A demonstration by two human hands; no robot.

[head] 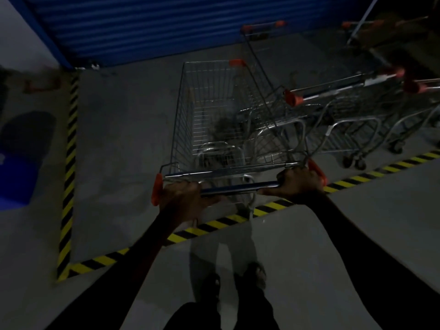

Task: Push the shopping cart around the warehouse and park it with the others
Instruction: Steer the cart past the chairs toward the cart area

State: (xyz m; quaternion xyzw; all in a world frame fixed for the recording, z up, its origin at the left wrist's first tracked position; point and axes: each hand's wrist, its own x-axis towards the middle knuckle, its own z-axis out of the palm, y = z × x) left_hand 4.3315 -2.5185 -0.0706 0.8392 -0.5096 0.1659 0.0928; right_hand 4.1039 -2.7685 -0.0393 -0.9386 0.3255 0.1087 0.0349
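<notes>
Both hands, left [184,198] & right [300,184], have fingers curled tight round the handle [239,188] of the cart [214,115], which sits mostly inside the striped line [209,226], nose toward the blue shutter [166,27]. I'd ease it fwd, keeping it straight and parallel w/ the parked carts [333,110] just beside its right. Those carts nearly touch the basket, so right-side clearance is the worry; left side's open floor [123,139].

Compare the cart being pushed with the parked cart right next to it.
The pushed cart is gripped at its handle by the left hand and right hand; the parked cart stands untouched. The pushed cart points toward the blue shutter; the parked cart's handle angles rightward. Both are wire carts with orange handle ends.
</notes>
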